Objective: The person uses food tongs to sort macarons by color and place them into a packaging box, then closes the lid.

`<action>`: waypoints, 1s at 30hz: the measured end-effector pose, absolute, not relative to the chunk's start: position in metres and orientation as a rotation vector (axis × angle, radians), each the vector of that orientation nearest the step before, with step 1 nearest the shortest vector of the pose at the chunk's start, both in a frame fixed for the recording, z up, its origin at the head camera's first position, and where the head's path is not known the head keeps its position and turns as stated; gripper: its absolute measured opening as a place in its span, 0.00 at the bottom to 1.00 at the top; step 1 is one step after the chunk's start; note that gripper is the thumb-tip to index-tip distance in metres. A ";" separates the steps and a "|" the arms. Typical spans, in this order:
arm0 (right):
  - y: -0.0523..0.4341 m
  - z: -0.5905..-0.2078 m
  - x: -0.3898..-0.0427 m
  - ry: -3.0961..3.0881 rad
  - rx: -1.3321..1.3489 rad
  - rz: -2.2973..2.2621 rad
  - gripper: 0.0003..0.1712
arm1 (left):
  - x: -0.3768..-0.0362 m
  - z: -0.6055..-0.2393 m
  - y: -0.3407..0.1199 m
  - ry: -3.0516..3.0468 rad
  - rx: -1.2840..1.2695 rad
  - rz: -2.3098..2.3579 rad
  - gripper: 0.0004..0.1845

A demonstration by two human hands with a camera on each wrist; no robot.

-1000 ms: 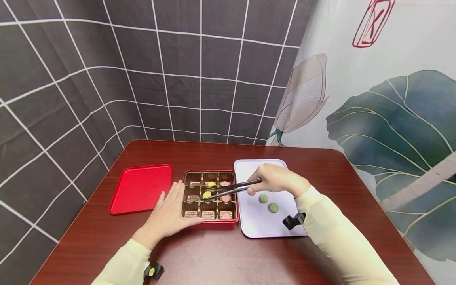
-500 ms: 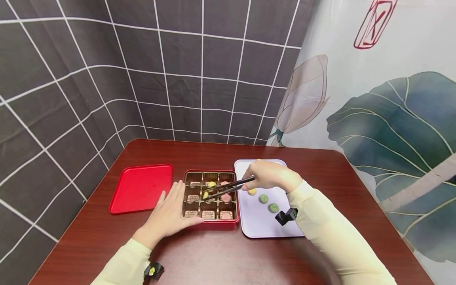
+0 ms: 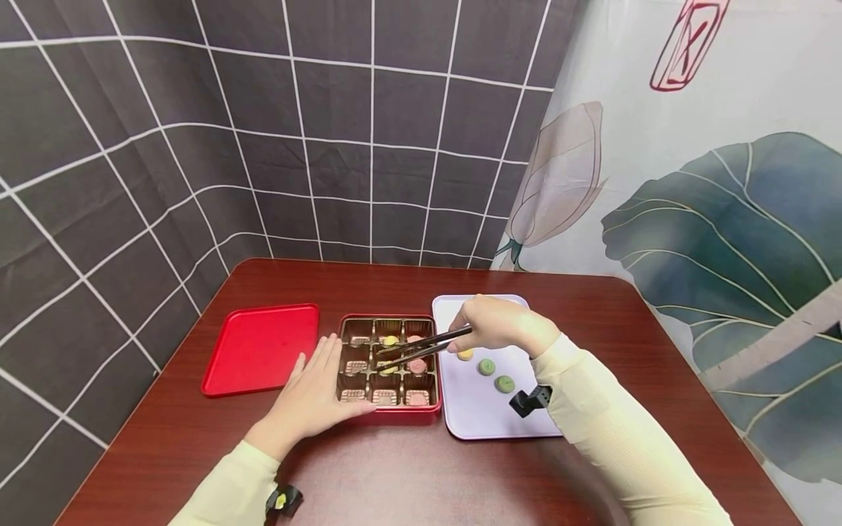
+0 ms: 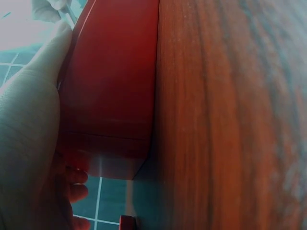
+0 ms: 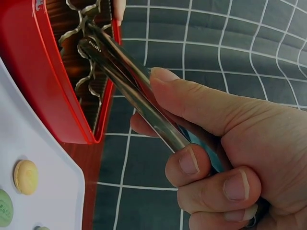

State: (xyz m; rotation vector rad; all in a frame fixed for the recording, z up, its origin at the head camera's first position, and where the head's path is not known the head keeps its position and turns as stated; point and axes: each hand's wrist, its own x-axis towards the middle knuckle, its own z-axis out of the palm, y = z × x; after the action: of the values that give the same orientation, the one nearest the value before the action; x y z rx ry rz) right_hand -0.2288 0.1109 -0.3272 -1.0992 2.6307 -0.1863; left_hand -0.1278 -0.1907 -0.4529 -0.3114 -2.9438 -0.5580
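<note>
- Right hand (image 3: 495, 325) is pinching tongs (image 3: 421, 347), their tips inside the red box (image 3: 388, 413); clamping unevenly risks flipping the yellow piece (image 3: 387, 365).
- Left hand (image 3: 314, 398), flat-fingered, is bracing the box; easing off lets it skid.

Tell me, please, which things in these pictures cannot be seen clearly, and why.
- Tongs: head view, the tips are too small to tell whether they still touch the yellow piece.
- Red box: left wrist view, only its outer wall shows; the left hand covers the rest.
- Right hand: right wrist view, cut off by the frame edge.
- White tray: right wrist view, mostly out of frame.
</note>
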 end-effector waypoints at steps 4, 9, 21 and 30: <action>0.117 -0.326 -0.227 2.632 -1.106 -0.227 0.11 | -0.128 -0.454 -0.191 -2.947 -0.305 -0.563 0.67; 0.132 -0.323 -0.225 2.658 -1.063 -0.309 0.10 | -0.129 -0.455 -0.191 -2.957 -0.298 -0.566 0.67; 0.191 -0.330 -0.219 2.728 -0.981 -0.473 0.15 | -0.129 -0.456 -0.192 -2.968 -0.308 -0.574 0.67; 0.232 -0.340 -0.210 2.770 -0.804 -0.564 0.21 | -0.130 -0.456 -0.192 -2.970 -0.298 -0.583 0.68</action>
State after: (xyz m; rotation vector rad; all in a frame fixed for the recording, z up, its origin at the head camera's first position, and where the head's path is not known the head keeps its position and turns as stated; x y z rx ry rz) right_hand -0.2103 0.2320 -0.3402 -0.8040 2.7700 -0.5638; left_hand -0.1298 -0.1921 -0.4562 -0.2976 -2.9697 -0.5833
